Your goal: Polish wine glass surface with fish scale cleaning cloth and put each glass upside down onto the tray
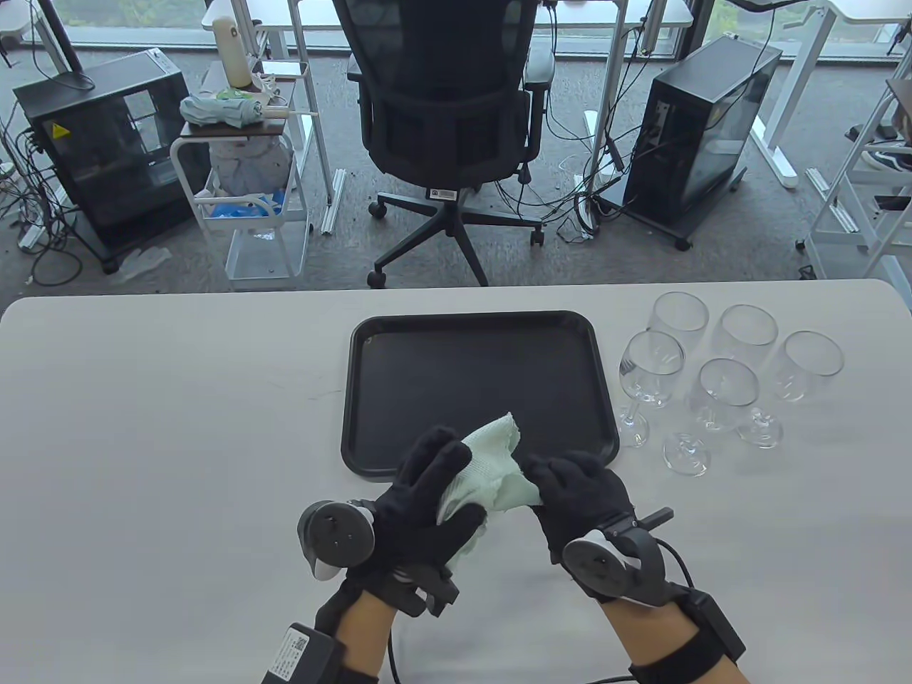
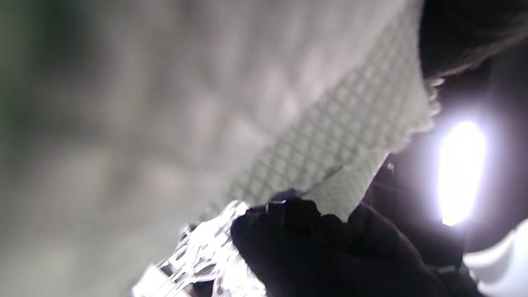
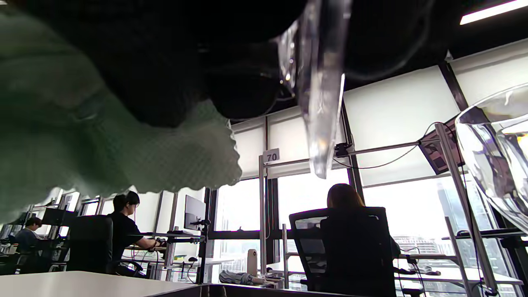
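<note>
We note a pale desk (image 1: 178, 427) with a rounded far edge; beyond it grey carpet, a black office chair (image 1: 445, 121), two computer towers, a white trolley and cable runs. The right wrist view shows windows with roller blinds and people seated at other desks.

A black tray (image 1: 479, 349) lies at desk centre. Five wine glasses (image 1: 719, 381) stand upright in a cluster just right of the tray, on the desk.

Both hands are over the tray's near edge. The left hand (image 1: 427, 506) has its fingers curled round the pale green fish scale cloth (image 1: 491, 463); the right hand (image 1: 581, 499) pinches the cloth's right side.

Hard to make out: in the table view the cloth and gloves cover whatever lies between the hands. The left wrist view, mostly blurred, shows a clear glass piece (image 2: 198, 255) beside the cloth; the right wrist view shows a glass edge (image 3: 319, 95) under the gloved fingers. We cannot tell which hand bears it. Forearms are cut off at the near edge.
</note>
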Demonstrator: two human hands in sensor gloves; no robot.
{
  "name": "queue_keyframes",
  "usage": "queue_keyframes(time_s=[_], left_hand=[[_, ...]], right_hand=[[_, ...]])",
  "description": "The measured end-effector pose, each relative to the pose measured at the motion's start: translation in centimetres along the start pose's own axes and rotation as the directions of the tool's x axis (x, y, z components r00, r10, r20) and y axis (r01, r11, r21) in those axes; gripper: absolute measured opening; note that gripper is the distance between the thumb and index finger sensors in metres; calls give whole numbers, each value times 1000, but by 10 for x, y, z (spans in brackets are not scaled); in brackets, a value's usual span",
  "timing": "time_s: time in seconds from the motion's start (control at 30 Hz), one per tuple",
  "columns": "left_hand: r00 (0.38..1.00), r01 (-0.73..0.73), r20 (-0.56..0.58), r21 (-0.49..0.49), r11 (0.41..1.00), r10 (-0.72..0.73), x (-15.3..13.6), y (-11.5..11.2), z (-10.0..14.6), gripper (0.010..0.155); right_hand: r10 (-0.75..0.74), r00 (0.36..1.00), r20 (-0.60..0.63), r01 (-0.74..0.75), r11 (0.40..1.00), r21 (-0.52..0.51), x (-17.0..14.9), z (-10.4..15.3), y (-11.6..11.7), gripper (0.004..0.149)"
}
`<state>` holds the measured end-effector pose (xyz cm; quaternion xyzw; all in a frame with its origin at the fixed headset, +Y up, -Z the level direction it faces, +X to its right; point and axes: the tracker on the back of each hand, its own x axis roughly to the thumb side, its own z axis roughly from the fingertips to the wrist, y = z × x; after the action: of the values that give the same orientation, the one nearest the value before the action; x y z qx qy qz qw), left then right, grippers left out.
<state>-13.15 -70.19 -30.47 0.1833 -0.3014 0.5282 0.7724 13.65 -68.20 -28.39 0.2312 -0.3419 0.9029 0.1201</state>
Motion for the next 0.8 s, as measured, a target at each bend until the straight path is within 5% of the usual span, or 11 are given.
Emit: queue_keyframes(time_s=[0.13,0.23,0.33,0.4,0.5,0.57,0.6,0.67,0.7,0.77,0.8], left_hand=[[998,-32,-56,136,990,40,-2,18,3,68],[977,-164,-107,157,974,182,-12,31,4,66],[951,-253,-149,120,960,270,-17,27,4,66],[954,-245,-152,112,963,260,-19,22,6,66],[975,-204,-74,61,977,208,-14,14,4,69],[992,-108,-63,70,992,112,-11,17,4,68],[993,-93,-72,69,993,98,-12,19,4,67],[978,-171,-109,71,983,178,-13,21,3,65],[966,-201,-146,86,976,211,-16,23,3,65],[922,-308,-222,80,948,318,-20,22,4,64],[906,-350,-229,67,934,356,-21,20,4,64]], right_hand=[[-261,965,23,262,961,-87,-13,3,-9,71],[-430,895,-122,422,903,-86,-39,4,-4,89],[-763,623,-171,772,636,-28,-53,5,17,89],[-855,470,-218,865,496,-78,-55,8,27,80],[-828,432,-358,864,494,-99,-57,9,31,72],[-812,287,-508,932,359,-46,-57,11,33,75],[-838,291,-462,939,342,-28,-56,9,32,77],[-791,530,-304,837,546,38,-51,4,24,84],[-666,734,-131,676,735,54,-46,2,15,87],[-383,915,127,391,920,-40,-41,3,4,94],[-336,927,170,353,932,-84,-40,3,1,94]])
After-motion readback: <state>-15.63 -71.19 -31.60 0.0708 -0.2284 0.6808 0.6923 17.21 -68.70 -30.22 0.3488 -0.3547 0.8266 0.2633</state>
